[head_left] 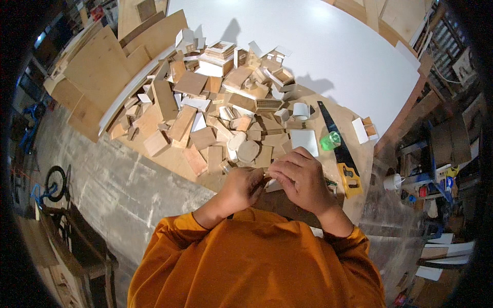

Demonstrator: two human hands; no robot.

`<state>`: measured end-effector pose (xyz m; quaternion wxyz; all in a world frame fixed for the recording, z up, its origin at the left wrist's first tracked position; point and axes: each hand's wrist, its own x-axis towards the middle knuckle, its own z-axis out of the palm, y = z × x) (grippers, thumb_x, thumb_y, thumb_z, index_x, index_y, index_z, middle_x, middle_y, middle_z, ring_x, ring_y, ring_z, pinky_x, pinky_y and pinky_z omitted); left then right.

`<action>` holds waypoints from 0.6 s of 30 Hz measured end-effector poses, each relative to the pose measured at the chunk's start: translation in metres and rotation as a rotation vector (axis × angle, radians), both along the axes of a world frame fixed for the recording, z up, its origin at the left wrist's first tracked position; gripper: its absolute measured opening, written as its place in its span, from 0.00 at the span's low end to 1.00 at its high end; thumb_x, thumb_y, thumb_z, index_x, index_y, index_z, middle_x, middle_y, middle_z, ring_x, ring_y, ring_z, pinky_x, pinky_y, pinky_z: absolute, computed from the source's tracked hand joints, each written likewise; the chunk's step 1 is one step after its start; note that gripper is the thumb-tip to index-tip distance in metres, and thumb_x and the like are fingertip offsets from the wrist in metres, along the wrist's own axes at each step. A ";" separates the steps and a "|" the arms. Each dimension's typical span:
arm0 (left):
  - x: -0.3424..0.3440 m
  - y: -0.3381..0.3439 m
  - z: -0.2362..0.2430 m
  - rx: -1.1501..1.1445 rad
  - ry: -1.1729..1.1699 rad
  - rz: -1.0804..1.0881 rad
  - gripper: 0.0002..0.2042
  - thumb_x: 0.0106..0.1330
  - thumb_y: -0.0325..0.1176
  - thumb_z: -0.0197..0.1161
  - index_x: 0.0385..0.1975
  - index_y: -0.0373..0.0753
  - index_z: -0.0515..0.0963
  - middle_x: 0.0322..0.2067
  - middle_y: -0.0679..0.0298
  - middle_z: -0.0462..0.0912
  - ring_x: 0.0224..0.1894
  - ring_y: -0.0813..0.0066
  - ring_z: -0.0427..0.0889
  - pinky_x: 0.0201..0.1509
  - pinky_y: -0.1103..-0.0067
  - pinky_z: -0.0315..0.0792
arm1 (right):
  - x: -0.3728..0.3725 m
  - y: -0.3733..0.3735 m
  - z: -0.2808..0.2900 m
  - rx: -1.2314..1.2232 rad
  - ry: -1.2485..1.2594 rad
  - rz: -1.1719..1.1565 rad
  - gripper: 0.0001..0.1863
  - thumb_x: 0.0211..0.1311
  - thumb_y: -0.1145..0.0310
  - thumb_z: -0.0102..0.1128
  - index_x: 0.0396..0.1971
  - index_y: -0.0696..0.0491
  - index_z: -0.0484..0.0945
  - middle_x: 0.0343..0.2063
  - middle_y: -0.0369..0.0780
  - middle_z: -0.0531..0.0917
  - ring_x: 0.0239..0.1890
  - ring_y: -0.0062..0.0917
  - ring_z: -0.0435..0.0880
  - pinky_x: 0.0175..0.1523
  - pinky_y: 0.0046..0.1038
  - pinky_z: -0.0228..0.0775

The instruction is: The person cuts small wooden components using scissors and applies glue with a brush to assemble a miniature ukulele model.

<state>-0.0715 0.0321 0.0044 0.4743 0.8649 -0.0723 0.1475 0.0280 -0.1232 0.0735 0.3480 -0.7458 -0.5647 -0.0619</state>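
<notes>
My left hand (239, 187) and my right hand (304, 178) meet close to my chest, fingers closed. Between their fingertips shows a small, thin, light-coloured piece (267, 175), probably wood; the fingers cover most of it. Just beyond the hands lies a pile of wooden offcuts, with round wood discs (248, 151) nearest my left hand. A white square panel (304, 141) lies beyond my right hand. To the right of that hand is a handsaw with a yellow handle (351, 179), and a green translucent container (330, 140) stands against its dark blade.
Small wood-and-white model houses (275, 55) stand at the pile's far side, before a large white board (328, 46). A white cup (301, 111) sits by the offcuts. Plywood sheets (102, 61) lean at the left. A small bicycle (54, 185) stands on the concrete floor (128, 190).
</notes>
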 end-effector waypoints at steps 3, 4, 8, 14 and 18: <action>0.000 0.004 0.007 0.030 0.005 -0.017 0.10 0.53 0.24 0.59 0.36 0.37 0.76 0.20 0.49 0.75 0.23 0.48 0.75 0.26 0.65 0.67 | -0.003 0.004 0.001 -0.009 0.033 -0.016 0.05 0.48 0.74 0.60 0.27 0.56 0.77 0.27 0.41 0.77 0.33 0.37 0.74 0.38 0.35 0.68; 0.001 0.004 0.009 0.030 -0.009 -0.019 0.09 0.53 0.25 0.60 0.35 0.37 0.76 0.20 0.49 0.75 0.23 0.47 0.74 0.26 0.64 0.67 | -0.005 0.005 0.002 -0.010 0.012 -0.033 0.04 0.48 0.74 0.60 0.27 0.56 0.77 0.26 0.41 0.77 0.33 0.37 0.74 0.38 0.35 0.68; 0.002 0.005 0.019 0.066 -0.013 0.015 0.09 0.52 0.25 0.61 0.34 0.38 0.77 0.20 0.49 0.76 0.24 0.47 0.75 0.27 0.65 0.69 | -0.007 0.007 -0.005 0.076 0.043 -0.081 0.05 0.50 0.73 0.61 0.27 0.56 0.77 0.25 0.42 0.76 0.32 0.37 0.75 0.37 0.35 0.68; -0.005 0.014 0.019 0.270 -0.003 0.065 0.09 0.52 0.27 0.61 0.33 0.39 0.78 0.23 0.52 0.79 0.26 0.51 0.78 0.29 0.66 0.72 | -0.007 0.001 -0.001 0.016 0.100 -0.045 0.07 0.50 0.72 0.64 0.31 0.56 0.81 0.28 0.41 0.81 0.32 0.35 0.78 0.38 0.32 0.70; -0.007 0.018 0.019 0.394 -0.131 0.092 0.12 0.49 0.32 0.63 0.34 0.39 0.77 0.20 0.56 0.78 0.26 0.56 0.78 0.28 0.67 0.72 | -0.013 0.001 -0.002 0.018 0.048 -0.087 0.09 0.49 0.71 0.64 0.33 0.55 0.82 0.30 0.40 0.82 0.34 0.34 0.79 0.39 0.30 0.71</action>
